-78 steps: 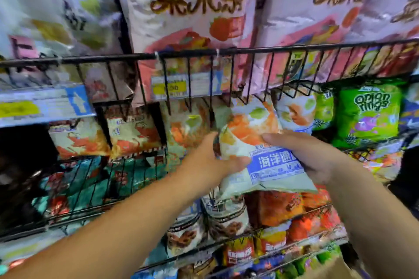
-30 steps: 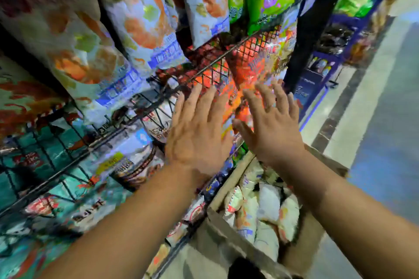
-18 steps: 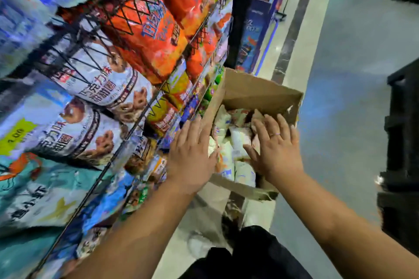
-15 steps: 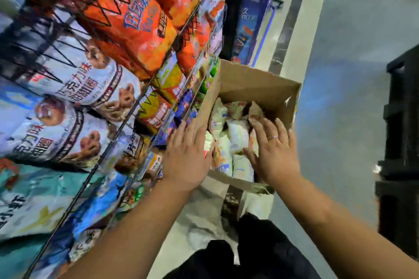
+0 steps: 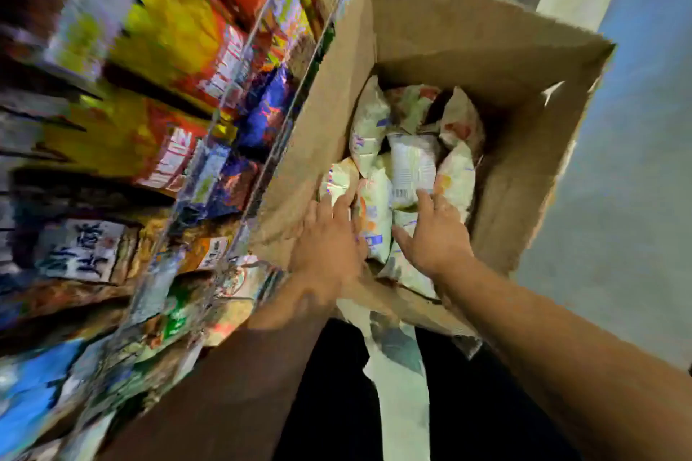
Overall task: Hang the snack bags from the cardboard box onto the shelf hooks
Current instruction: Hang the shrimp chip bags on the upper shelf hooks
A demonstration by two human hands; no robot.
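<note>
Two bare hands reach into the open brown cardboard box [image 5: 498,49] on the floor beside the blurred shelf (wire-fronted) [image 5: 157,116]: left hand [image 5: 329,239] and right hand [image 5: 434,236], fingers spread, resting on roughly nine pale snack bags [image 5: 412,165].

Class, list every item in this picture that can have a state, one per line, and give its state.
cardboard box: open at the top, partly filled.
snack bags: piled loose inside the box, none lifted.
left hand: open, fingers reaching onto the bags, gripping nothing.
right hand: open, spread over the bags, gripping nothing.
shelf: stocked with packets, blurred.
</note>
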